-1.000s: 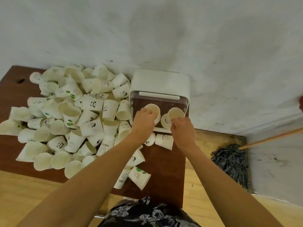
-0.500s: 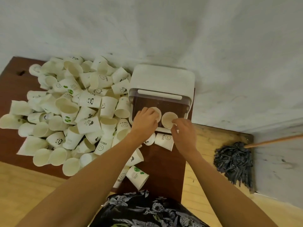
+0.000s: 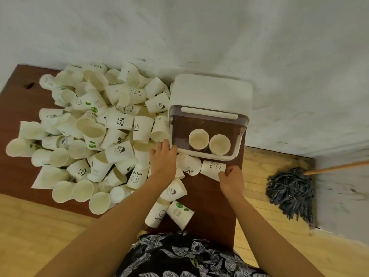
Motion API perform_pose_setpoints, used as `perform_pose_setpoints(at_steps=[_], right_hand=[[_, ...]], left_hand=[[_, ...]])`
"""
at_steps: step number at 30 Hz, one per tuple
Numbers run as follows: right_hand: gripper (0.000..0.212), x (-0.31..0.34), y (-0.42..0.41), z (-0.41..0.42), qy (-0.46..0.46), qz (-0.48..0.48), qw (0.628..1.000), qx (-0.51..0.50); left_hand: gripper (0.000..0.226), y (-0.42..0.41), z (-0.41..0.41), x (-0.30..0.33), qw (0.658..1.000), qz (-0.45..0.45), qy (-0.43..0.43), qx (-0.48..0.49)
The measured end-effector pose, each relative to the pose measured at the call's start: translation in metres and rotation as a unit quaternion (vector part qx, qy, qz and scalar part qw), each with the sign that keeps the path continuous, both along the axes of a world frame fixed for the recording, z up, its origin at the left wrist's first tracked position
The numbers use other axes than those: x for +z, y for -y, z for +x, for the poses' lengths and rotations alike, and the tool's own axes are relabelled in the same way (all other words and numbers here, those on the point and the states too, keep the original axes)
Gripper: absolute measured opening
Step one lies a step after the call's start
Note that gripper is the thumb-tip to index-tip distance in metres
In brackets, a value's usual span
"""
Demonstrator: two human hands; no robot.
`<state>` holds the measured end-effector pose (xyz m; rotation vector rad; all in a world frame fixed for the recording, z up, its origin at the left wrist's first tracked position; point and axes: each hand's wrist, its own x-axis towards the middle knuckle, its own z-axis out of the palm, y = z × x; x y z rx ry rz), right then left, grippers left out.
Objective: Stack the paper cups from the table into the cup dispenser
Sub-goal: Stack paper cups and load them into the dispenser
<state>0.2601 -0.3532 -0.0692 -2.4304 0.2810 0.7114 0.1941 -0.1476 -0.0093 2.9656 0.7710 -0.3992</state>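
Dark counter [image 3: 209, 198], cup heap left. Right hand [image 3: 231, 179] pinched HELLO cup [image 3: 212, 169] lying sideways, dispenser [image 3: 207, 124] just beyond; left hand [image 3: 162, 158] loose, empty.

Off at 3 o'clock there's a mop [image 3: 290, 191] lying on the floor, dark grey stringy head all splayed out, with its wooden handle [image 3: 337, 167] running off the right edge of the shot. The head sits right up against the base of the wall, over near the corner. The floor [image 3: 30, 226] is light yellowish wood planks, showing from about 7 to 8 o'clock and again at 4 o'clock. From 10 o'clock round to 2 o'clock it's just a big pale grey-white wall [image 3: 199, 33], kind of blotchy and scuffed. Down at 6 o'clock you can see dark fabric with a pale flower print [image 3: 179, 256].
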Motion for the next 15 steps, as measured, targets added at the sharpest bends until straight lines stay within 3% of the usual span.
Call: perform_pose_setpoints(at_steps=[4,11,15], right_hand=[[0.015,0.002,-0.005,0.001,-0.048,0.024,0.998,-0.026],[0.012,0.022,-0.015,-0.005,-0.008,-0.007,0.999,0.045],[0.006,0.035,-0.017,-0.012,0.036,-0.016,0.995,0.092]], left_hand=[[0.040,-0.013,0.000,0.002,0.999,-0.046,-0.013,-0.001],[0.033,-0.023,0.000,0.026,0.993,-0.098,0.062,0.020],[0.018,-0.030,-0.002,0.034,0.980,-0.155,0.118,0.028]])
